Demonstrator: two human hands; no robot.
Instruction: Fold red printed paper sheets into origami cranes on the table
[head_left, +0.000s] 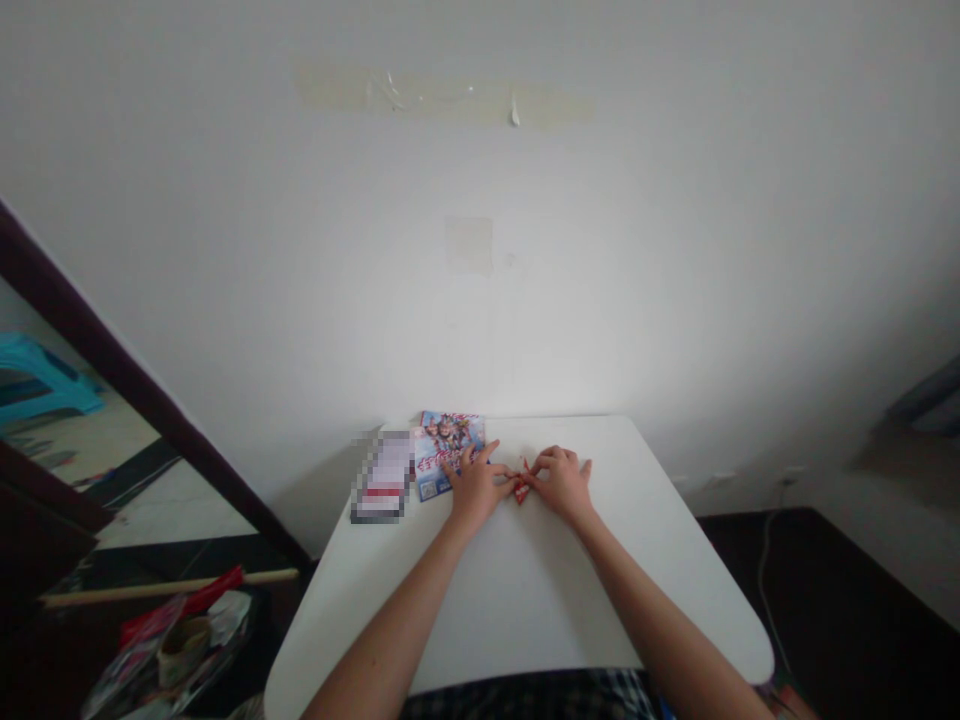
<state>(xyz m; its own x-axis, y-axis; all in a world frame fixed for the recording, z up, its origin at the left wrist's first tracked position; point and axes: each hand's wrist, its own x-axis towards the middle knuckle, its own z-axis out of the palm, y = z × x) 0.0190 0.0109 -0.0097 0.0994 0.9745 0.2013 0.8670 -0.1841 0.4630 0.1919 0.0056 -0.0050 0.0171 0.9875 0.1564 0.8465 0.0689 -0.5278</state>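
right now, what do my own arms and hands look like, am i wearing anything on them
Your left hand and right hand have no gloves. The left forearm and right forearm show no sleeves, and no watch or bracelet is visible at either wrist. The fingers are too small to rule out a thin ring.

Printed sheet (442,455) flat on the table (547,590), just right of what may be a phone (384,478).
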